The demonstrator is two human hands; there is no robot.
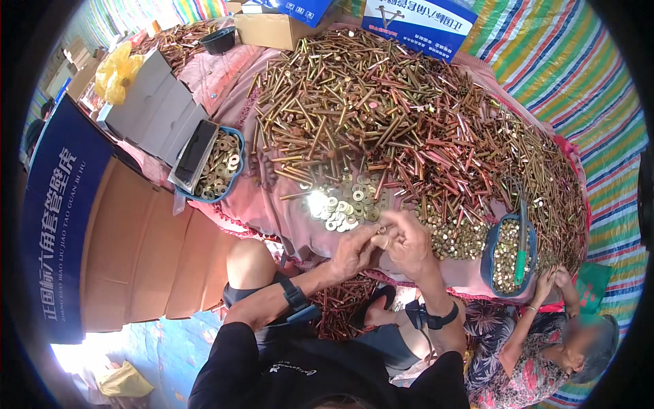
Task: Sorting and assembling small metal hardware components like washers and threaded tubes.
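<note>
My left hand [355, 249] and my right hand [409, 244] meet at the near edge of a cloth-covered table, fingers pinched together. Between the fingertips shows a small metal piece [381, 230], too small to name for certain. Just beyond my hands lies a heap of flat round washers [346, 206], some shining in bright light. A pile of small hex nuts [453, 237] spreads to the right of my right hand. Behind these, a large mound of long brass-coloured and reddish bolts [381, 109] covers most of the table.
A blue tub of washers [236, 181], a dark phone [198, 146] and a grey box [151, 109] stand left. On the right is a tub of nuts [492, 262] with a green-handled tool [521, 262]. Another person [545, 334] works there. A large carton [143, 252] stands near left.
</note>
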